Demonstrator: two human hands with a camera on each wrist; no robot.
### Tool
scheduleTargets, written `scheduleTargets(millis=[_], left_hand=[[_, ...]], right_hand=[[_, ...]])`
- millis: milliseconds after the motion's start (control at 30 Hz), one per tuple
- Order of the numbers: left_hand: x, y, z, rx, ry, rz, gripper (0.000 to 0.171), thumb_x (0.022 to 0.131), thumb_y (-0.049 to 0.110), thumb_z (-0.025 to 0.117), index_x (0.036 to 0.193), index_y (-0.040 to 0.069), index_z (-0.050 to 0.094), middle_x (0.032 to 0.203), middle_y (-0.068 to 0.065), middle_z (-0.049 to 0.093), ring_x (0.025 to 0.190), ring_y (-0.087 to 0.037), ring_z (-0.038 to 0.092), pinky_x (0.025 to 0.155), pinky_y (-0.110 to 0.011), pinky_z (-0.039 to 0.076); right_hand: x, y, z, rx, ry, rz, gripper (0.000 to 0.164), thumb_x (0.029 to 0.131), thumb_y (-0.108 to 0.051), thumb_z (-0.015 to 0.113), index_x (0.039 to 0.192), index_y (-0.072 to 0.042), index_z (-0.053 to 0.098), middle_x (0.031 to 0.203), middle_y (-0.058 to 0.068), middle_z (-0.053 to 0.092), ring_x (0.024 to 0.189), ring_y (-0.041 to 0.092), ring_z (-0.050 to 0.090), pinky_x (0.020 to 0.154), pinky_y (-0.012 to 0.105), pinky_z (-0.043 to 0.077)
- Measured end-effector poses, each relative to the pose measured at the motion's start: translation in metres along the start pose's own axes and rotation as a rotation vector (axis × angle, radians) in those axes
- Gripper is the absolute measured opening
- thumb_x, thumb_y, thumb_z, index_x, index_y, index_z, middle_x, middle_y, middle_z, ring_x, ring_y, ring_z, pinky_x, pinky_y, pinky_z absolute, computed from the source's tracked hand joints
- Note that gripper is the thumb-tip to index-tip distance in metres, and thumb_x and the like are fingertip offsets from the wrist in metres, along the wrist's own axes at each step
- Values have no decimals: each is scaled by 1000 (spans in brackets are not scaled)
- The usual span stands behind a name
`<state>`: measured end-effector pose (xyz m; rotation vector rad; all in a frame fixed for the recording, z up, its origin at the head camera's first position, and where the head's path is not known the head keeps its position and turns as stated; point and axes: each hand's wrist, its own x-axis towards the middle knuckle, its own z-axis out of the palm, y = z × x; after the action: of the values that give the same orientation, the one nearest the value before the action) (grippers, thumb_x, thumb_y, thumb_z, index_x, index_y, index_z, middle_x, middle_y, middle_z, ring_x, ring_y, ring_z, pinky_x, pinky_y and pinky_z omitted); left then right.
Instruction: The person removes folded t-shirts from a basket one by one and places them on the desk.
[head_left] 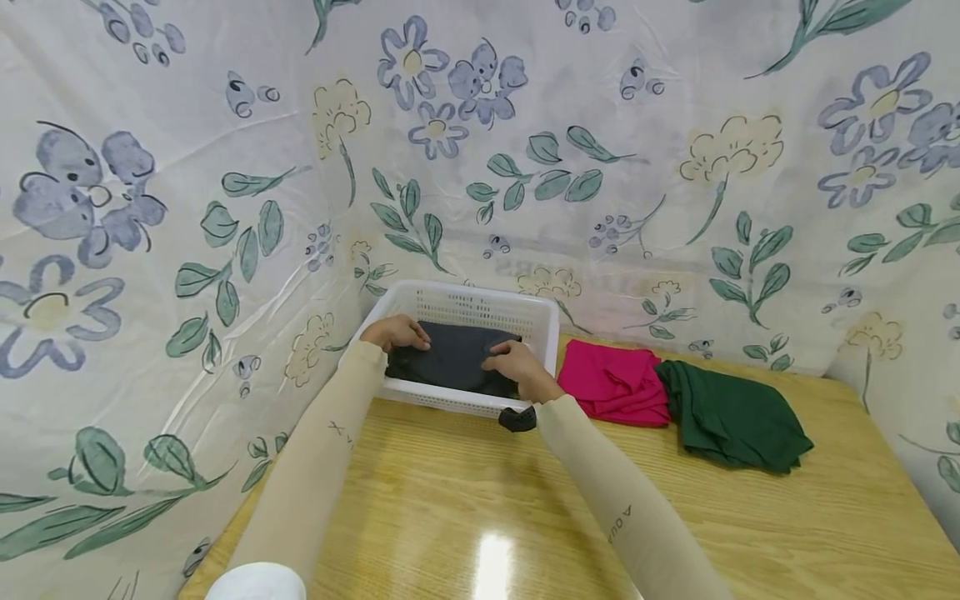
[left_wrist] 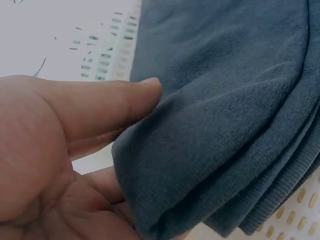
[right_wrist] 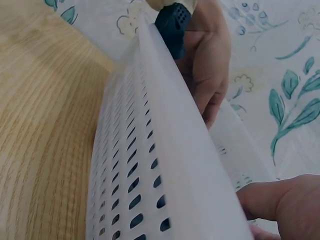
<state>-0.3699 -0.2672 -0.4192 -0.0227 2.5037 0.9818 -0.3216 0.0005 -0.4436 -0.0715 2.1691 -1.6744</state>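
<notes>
A folded dark grey garment (head_left: 457,354) lies in the white perforated plastic basket (head_left: 442,396). Its layered, ribbed edge shows in the left wrist view. At its left end my left hand (head_left: 395,332) pinches a corner, the thumb (left_wrist: 117,102) on top and the other fingers beneath the folds. My right hand (head_left: 522,369) reaches over the basket's front right rim and grips the garment's right end with bent fingers. In the right wrist view the basket wall (right_wrist: 165,100) hides the garment, and only part of the right hand (right_wrist: 295,205) shows.
Right of the basket lie a folded crimson garment (head_left: 615,382) and, slightly overlapping it, a dark green one (head_left: 735,417). The wooden table (head_left: 465,492) carries everything. Floral sheeting (head_left: 585,225) hangs behind and at both sides, close to the basket's left and back.
</notes>
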Motion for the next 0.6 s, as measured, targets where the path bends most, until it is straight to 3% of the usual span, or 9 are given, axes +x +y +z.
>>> scheduleTargets(millis=[200,300,400,467,600], left_hand=[[1,1,-1,22,6,0,35,99,7,68,131,-7,64,145,-26,51,122,-31,49,109,-50,43],[4,1,-1,54,12,-1,35,98,9,69,131,-4,66,145,-25,51,110,-28,50,91,-37,50],[2,1,-2,60,22,0,36,98,11,70,131,-2,67,148,-25,49,103,-26,50,75,-30,44],[-1,1,-2,35,32,-3,36,98,11,70,132,-1,67,150,-24,46,105,-26,50,75,-31,46],[-7,0,-2,-36,34,-14,37,99,10,68,135,0,65,153,-24,43,119,-30,50,91,-44,51]], right_hand=[[1,0,-1,-8,23,-32,36,97,-9,69,132,-4,59,143,18,52,126,35,55,103,46,47],[1,0,-2,-26,19,-40,37,98,-12,69,132,-5,60,145,18,52,126,34,55,102,46,48],[2,1,-2,-57,24,-78,37,97,-14,71,133,-6,62,147,17,51,130,34,53,104,46,47],[2,1,-2,-75,31,-111,37,97,-14,72,132,-7,64,148,16,51,132,33,52,104,46,47],[1,0,-3,-111,53,-163,36,95,-13,73,131,-9,67,148,15,51,133,33,52,103,45,49]])
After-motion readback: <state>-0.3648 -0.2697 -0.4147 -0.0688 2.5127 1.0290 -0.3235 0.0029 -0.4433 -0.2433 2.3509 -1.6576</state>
